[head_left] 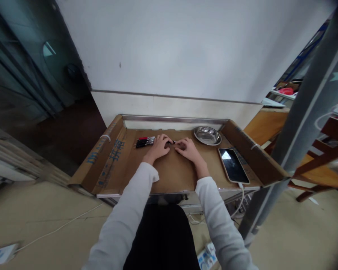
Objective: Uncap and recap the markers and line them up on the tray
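My left hand (159, 147) and my right hand (188, 149) meet over the middle of the cardboard-lined table (173, 174). Between their fingertips shows a thin black pen-like piece (173, 142), mostly covered by the fingers. Thumb and fingers of each hand are pinched together around it. Just left of my left hand lie several pens (144, 142), red and black, side by side in a row. A shallow metal bowl (207, 135) stands beyond my right hand, at the back right; its inside looks shiny and bare.
At the right a phone (233, 165) lies screen up, a white cable (242, 197) hanging from it over the front edge. Cardboard flaps (253, 150) wall the table's sides. A grey metal post (295, 120) rises at the right, and a white panel (186, 48) stands behind.
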